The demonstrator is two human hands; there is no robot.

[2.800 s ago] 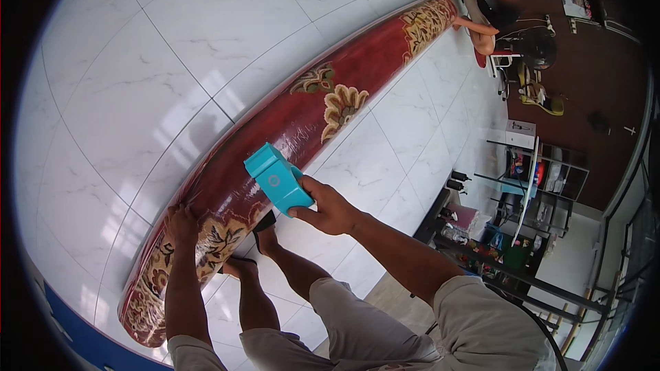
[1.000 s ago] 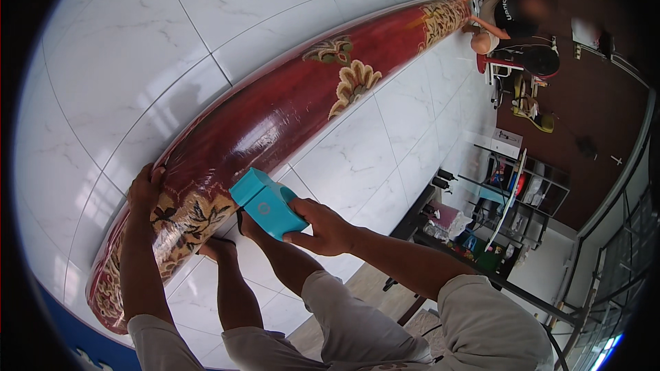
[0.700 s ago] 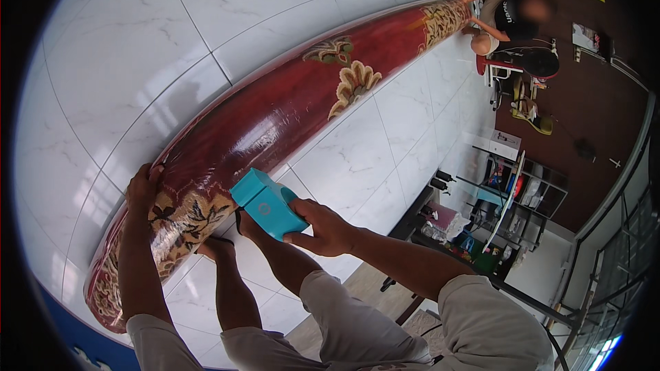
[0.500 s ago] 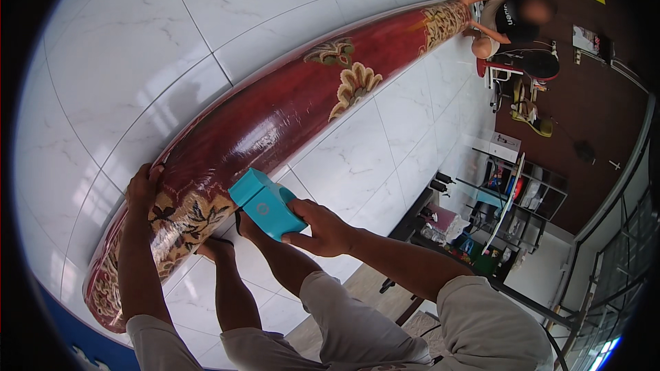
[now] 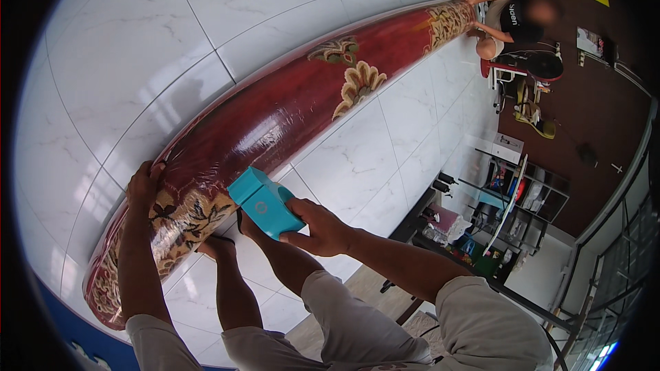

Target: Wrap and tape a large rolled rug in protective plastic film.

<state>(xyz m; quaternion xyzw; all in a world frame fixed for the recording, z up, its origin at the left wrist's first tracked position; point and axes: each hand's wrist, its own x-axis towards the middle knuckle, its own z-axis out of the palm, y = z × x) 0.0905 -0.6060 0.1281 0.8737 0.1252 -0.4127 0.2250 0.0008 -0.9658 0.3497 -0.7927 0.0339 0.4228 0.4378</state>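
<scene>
Right hand (image 5: 322, 228) clasped round teal boxy tool (image 5: 260, 199); left hand (image 5: 141, 189) laid against film-wrapped red carpet roll (image 5: 237, 130), its closure indeterminable; roll supported by tiled floor (image 5: 124, 48).

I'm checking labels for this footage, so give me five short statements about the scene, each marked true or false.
1. The right hand holds a turquoise object. True.
2. The left hand is raised in the air, away from everything. False: it touches the rolled carpet.
3. The carpet is plain blue. False: it is red with beige floral patterns.
4. Another person is at the carpet's far end. True.
5. The carpet lies spread flat. False: it is rolled up.
</scene>
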